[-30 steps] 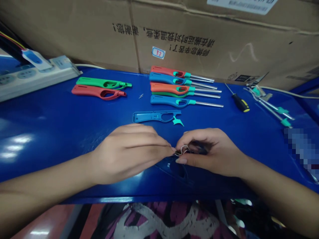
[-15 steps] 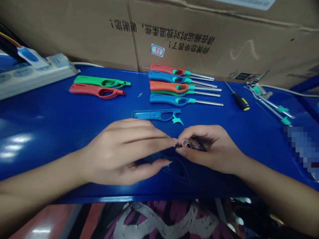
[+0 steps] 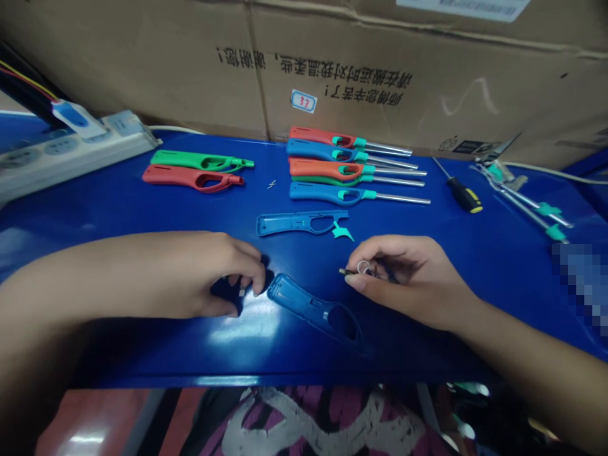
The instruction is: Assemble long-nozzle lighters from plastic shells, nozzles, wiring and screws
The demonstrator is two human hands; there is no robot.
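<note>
My right hand (image 3: 408, 278) pinches a small black lighter part (image 3: 346, 272) with a brass-coloured tip; a thin white wire (image 3: 365, 267) loops from it, and the fingers hide the rest. My left hand (image 3: 223, 272) hovers low over the blue table, fingers curled, with a gap between thumb and forefinger. A tiny pale spot shows among its fingers; I cannot tell what it is. Between the hands lies a blue lighter shell half (image 3: 297, 301), inner side up. Another blue shell half (image 3: 285, 223) lies beyond it, beside a turquoise trigger (image 3: 342, 231).
Several assembled lighters (image 3: 332, 192) lie stacked near the cardboard box (image 3: 180, 76). Green (image 3: 190, 159) and red (image 3: 175, 175) lighter handles are at left, by a power strip (image 3: 61, 149). Small screws (image 3: 272, 184) lie mid-table. A screwdriver (image 3: 464, 194) and metal tubes (image 3: 527, 202) are at right.
My left hand has drawn back leftward, away from my right hand, uncovering the nearer blue shell half. My right hand still pinches the black part, nearly unmoved.
</note>
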